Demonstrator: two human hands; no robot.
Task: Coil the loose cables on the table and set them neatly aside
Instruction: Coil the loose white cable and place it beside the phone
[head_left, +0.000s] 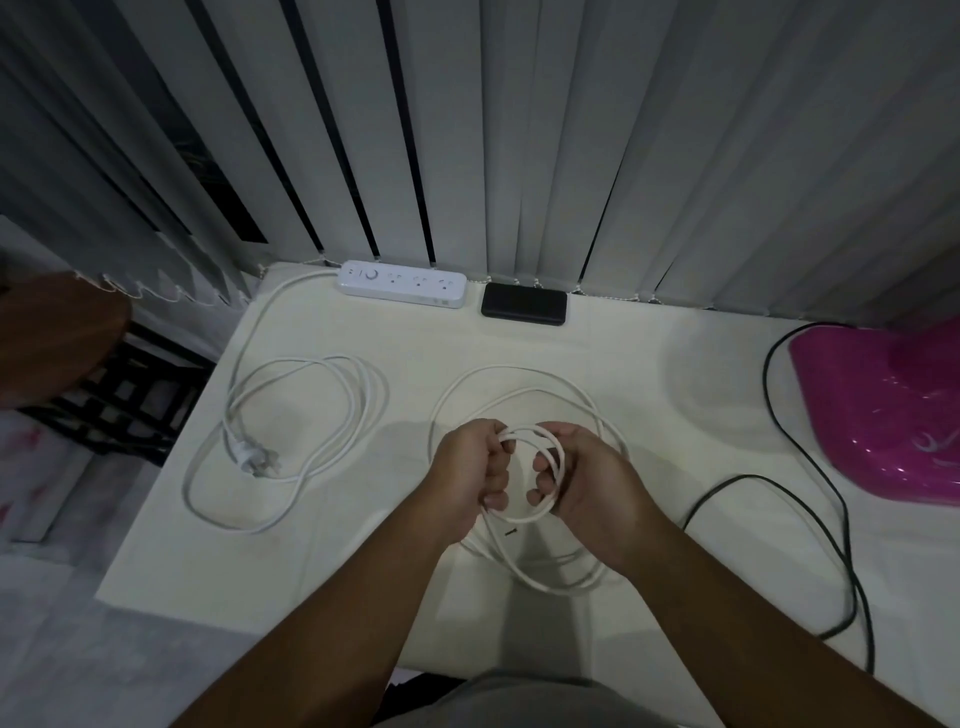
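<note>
Both the left hand (470, 470) and right hand (582, 475) are gripping a small coil of thin white cable (527, 514) above the white table (363, 561), whose trailing loops are risking tangling if pulled quickly.

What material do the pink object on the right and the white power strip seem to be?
Pink object: probably glossy translucent plastic, since it shows bright glints. White power strip: likely hard, smooth plastic with a soft sheen and moulded sockets.
</note>
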